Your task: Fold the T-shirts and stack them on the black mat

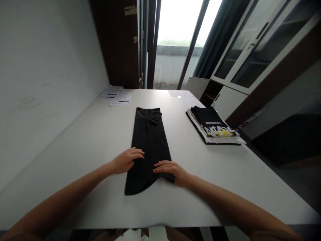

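Observation:
A black garment (pixel 150 144) lies folded into a long narrow strip on the white table, its curved hem toward me. At its far end a small flap of cloth is folded over to the right. My left hand (pixel 127 160) touches the left edge, fingers stretched over the fabric and holding nothing. Lower down on the right side, my right hand (pixel 170 169) rests flat on the cloth with fingers extended. Beneath that palm the near right corner is slightly bunched. Which kind of garment it is, I cannot tell.
On the right of the white table (pixel 90 147) sits a stack of folded clothes (pixel 213 127), a black printed one on top. Paper sheets (pixel 117 97) lie at the far left, and more sheets (pixel 182 94) at the far edge. A wall borders the left; cabinets (pixel 240 57) stand right.

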